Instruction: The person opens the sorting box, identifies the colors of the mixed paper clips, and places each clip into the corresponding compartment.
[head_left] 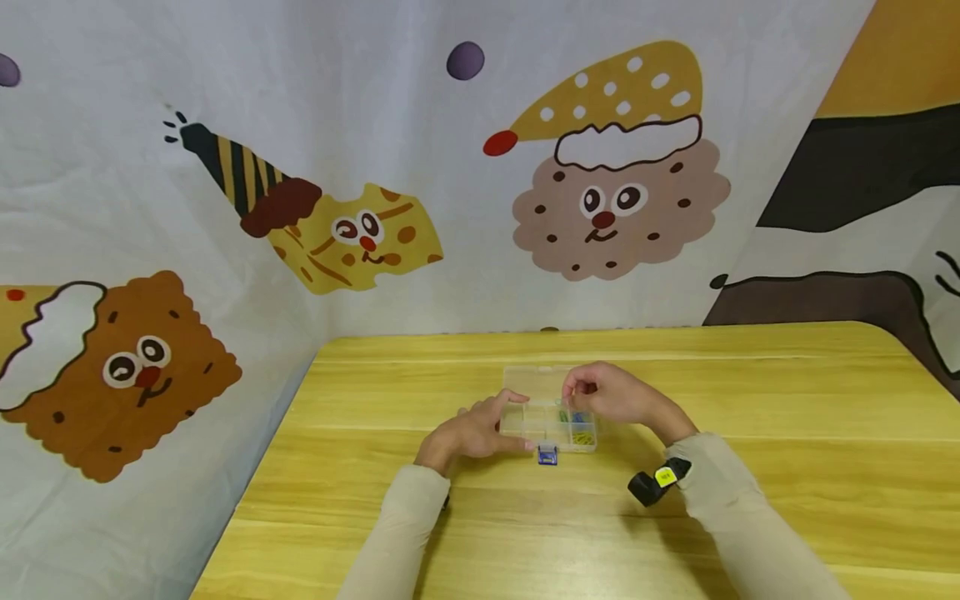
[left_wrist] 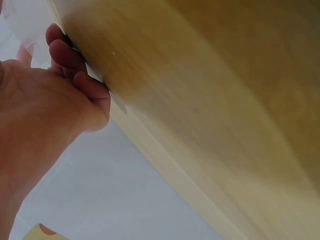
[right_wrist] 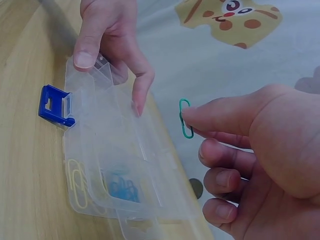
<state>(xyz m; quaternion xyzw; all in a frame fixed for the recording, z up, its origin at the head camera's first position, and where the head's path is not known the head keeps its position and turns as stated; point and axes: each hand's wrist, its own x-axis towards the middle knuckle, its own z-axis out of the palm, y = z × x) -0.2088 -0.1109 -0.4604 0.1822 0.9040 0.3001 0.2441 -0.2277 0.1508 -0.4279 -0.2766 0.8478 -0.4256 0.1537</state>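
On the table sits a clear plastic compartment box (head_left: 534, 419) with its lid raised at the back and a blue latch (right_wrist: 55, 106) at the front. The left hand (head_left: 478, 429) grips the box's left end, thumb at the front edge and index finger at the back edge. Above the box, thumb and fingertip of the right hand (head_left: 613, 394) pinch a green paper clip (right_wrist: 182, 119). Yellow paper clips (right_wrist: 77, 186) lie in the front right compartment, with blue paper clips (right_wrist: 122, 187) behind them. More green paper clips (head_left: 563, 416) show in a neighbouring compartment.
The wooden table (head_left: 540, 533) has rounded corners at its far side. Behind it hangs a white cloth (head_left: 390, 108) printed with cartoon biscuits. A black strap device (head_left: 649, 487) is worn at the right wrist.
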